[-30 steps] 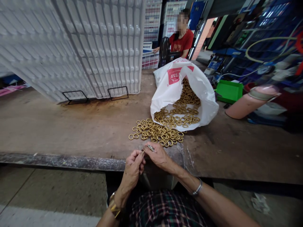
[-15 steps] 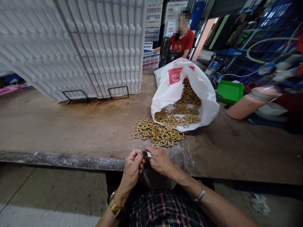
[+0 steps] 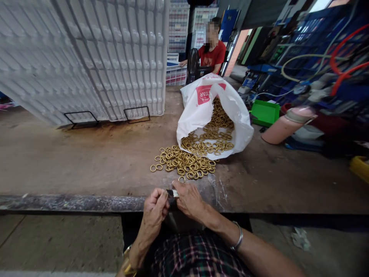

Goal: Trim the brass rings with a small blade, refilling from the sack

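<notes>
Over the table's front edge, my left hand (image 3: 155, 206) is closed in a pinch on a small brass-coloured ring, mostly hidden by the fingertips. My right hand (image 3: 190, 200) is closed around a small flat tool (image 3: 172, 193) with a dark end and a whitish part; its exact kind is unclear. The dark end points at the left fingertips and lies close against them. Just beyond my right fingers lies a single ring (image 3: 181, 179). A loose pile of brass-coloured rings (image 3: 184, 161) spreads behind it, spilling from a white plastic bag (image 3: 242, 130) lying on its side.
White ribbed plastic sheets (image 3: 121, 69) stand upright at the left behind black wire stands (image 3: 137, 114). To the right are a green tray (image 3: 265, 112) and a pink bottle (image 3: 288, 125). A co-worker in a red shirt (image 3: 215, 57) sits beyond, near a fan (image 3: 193, 65).
The whole view has shifted, so the table and bag appear further left. More of the tool's dark and white parts shows between my hands. Both hands keep their grips.
</notes>
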{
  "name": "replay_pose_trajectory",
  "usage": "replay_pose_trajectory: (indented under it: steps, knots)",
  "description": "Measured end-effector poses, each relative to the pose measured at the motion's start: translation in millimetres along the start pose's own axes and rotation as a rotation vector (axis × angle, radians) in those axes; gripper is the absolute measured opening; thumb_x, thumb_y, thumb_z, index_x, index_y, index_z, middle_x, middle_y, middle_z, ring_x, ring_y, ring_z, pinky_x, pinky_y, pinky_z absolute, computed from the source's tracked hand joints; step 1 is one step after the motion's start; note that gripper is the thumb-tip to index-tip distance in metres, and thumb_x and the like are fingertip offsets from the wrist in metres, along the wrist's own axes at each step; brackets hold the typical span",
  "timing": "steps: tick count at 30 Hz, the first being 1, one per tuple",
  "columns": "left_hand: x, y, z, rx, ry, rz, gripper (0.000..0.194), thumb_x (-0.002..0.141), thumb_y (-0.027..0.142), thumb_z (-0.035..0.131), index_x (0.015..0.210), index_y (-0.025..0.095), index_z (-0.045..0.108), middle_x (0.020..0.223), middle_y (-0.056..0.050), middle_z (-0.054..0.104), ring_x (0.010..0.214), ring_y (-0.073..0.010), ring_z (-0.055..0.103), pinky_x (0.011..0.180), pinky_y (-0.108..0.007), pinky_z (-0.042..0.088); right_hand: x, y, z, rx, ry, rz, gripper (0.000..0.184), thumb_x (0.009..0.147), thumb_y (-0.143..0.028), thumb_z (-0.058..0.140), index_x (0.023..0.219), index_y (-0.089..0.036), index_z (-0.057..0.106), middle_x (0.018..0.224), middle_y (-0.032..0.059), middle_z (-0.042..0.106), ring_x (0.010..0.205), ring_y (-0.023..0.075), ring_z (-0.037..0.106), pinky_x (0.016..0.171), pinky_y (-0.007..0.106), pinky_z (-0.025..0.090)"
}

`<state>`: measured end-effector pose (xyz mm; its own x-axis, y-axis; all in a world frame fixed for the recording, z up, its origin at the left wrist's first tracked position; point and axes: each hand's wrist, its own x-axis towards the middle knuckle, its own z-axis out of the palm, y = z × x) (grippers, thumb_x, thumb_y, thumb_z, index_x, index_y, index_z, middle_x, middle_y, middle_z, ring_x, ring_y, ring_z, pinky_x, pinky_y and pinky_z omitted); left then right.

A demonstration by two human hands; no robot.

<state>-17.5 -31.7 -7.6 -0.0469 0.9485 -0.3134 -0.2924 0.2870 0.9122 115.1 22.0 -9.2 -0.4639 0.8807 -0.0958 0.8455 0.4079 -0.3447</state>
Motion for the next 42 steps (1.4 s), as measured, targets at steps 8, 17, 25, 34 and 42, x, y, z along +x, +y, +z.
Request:
replay_pose_trajectory:
  steps: [8, 17, 25, 34, 42]
  knots:
    - [-2.8, 23.5, 3.2, -0.384, -0.011, -0.088, 0.034, 0.069, 0.043, 0.067, 0.067, 0.016, 0.046, 0.056, 0.004, 0.052, 0.041, -0.0034, 0.038, 0.037, -0.015, 0.026, -7.5, 46.5, 0.8, 0.108, 0.191, 0.171, 0.024, 0.075, -0.011, 0.041, 0.093, -0.02, 0.055, 0.076, 0.0029, 0.064, 0.068, 0.0154, 0.057, 0.06, 0.024, 0.032]
    - [9.7, 16.0, -5.3, -0.531, 0.048, -0.157, 0.027, 0.065, 0.029, 0.069, 0.08, 0.017, 0.05, 0.064, 0.001, 0.057, 0.046, -0.006, 0.046, 0.04, -0.015, 0.031, 2.1, 35.4, -5.8, 0.094, 0.113, 0.021, 0.038, 0.076, -0.013, 0.045, 0.113, -0.021, 0.049, 0.106, 0.0051, 0.062, 0.092, 0.0179, 0.057, 0.072, 0.025, 0.037]
    - [12.7, 13.3, -9.7, -0.66, 0.031, -0.244, 0.016, 0.066, 0.023, 0.068, 0.069, 0.013, 0.056, 0.07, -0.003, 0.059, 0.056, -0.0082, 0.052, 0.041, -0.016, 0.035, 5.0, 29.8, -9.7, -0.004, 0.022, 0.063, 0.038, 0.078, -0.016, 0.046, 0.116, -0.021, 0.045, 0.11, 0.0076, 0.06, 0.093, 0.019, 0.058, 0.071, 0.026, 0.036]
    - [14.4, 11.1, -0.9, -0.65, -0.001, -0.251, 0.023, 0.064, 0.023, 0.071, 0.066, 0.014, 0.05, 0.064, 0.001, 0.054, 0.057, -0.0089, 0.052, 0.039, -0.014, 0.033, 10.0, 39.4, -9.4, -0.069, -0.012, 0.081, 0.027, 0.083, -0.032, 0.046, 0.105, -0.017, 0.044, 0.089, 0.0086, 0.066, 0.078, 0.0217, 0.061, 0.06, 0.026, 0.03]
    - [12.8, 2.6, 18.0, -0.266, 0.049, -0.125, 0.036, 0.066, 0.039, 0.069, 0.087, 0.019, 0.049, 0.056, 0.007, 0.047, 0.045, -0.0056, 0.04, 0.035, -0.014, 0.027, 1.6, 40.9, -5.8, 0.138, 0.073, 0.013, 0.012, 0.079, -0.017, 0.047, 0.09, -0.02, 0.048, 0.076, 0.0019, 0.061, 0.068, 0.0145, 0.056, 0.059, 0.023, 0.03]
